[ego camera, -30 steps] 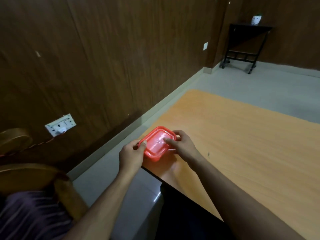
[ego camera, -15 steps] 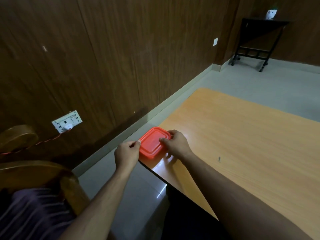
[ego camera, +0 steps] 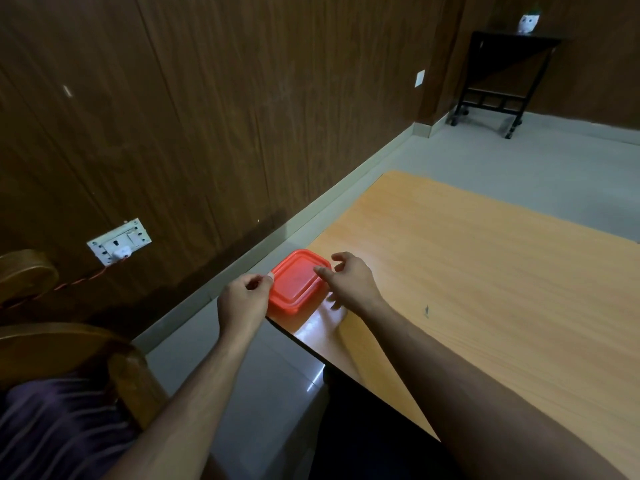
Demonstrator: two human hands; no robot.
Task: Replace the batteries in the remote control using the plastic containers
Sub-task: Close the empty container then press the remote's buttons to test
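A small red plastic container (ego camera: pixel 298 282) with its red lid on sits on the near left corner of the orange wooden table (ego camera: pixel 485 271). My left hand (ego camera: pixel 242 303) is at the container's left side, its thumb and forefinger pinched on the lid's left corner. My right hand (ego camera: pixel 353 282) is at the right side. Its thumb tip rests on the lid's right edge, and the other fingers are spread and lifted off. What is inside the container is hidden by the lid.
A wooden chair (ego camera: pixel 69 348) stands at the lower left. A wall socket (ego camera: pixel 119 241) with a red cable is on the brown panelled wall. A black wheeled side table (ego camera: pixel 502 74) holding a small white object (ego camera: pixel 528 23) stands far back. Grey floor separates table and wall.
The container has gone from tilted in both hands to flat on the table corner. My right fingers have loosened and spread off it. The view has shifted slightly.
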